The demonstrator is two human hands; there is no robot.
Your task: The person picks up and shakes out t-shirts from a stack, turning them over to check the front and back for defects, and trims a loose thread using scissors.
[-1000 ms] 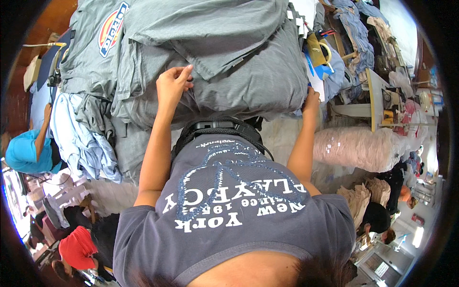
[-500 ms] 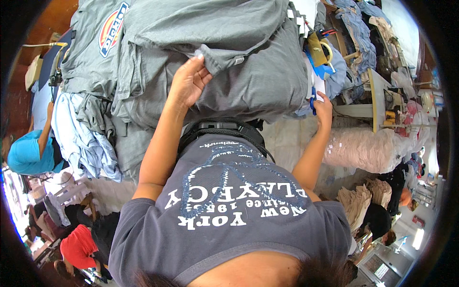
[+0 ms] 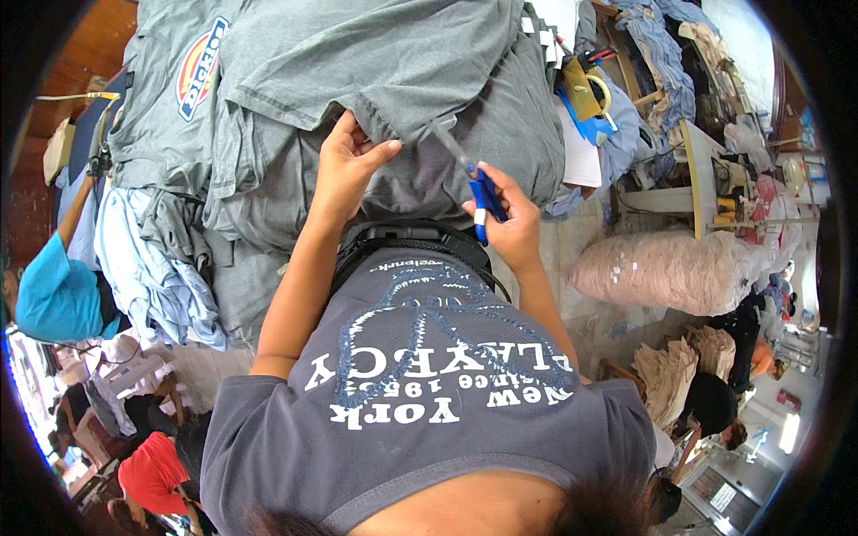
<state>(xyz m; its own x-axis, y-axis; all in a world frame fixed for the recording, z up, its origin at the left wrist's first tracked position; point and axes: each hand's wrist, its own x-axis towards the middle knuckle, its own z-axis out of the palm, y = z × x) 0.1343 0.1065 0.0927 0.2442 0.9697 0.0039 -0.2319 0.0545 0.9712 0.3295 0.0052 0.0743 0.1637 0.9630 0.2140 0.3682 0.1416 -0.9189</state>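
Several grey T-shirts are piled in front of me, one bearing a colourful oval print. My left hand (image 3: 345, 179) is at the lower edge of the top grey T-shirt (image 3: 366, 62), its fingers curled on the cloth and the thumb pointing right. In my right hand (image 3: 516, 234) is a pair of scissors (image 3: 487, 198) with blue handles. Their blades, slightly blurred, point up and left to a small pale tag (image 3: 444, 120) at the T-shirt's edge. Whether the blades touch it I cannot tell.
On the right lie a white paper pad (image 3: 581, 159) and a tape dispenser (image 3: 592, 112). Light blue garments (image 3: 154, 263) hang at the left. A wrapped pinkish bundle (image 3: 657, 272) lies at the right. A person in a blue top (image 3: 58, 290) is at the far left.
My right hand has come left from beside the paper pad, bringing the scissors to the T-shirt's edge. The left hand has shifted slightly left along the cloth.
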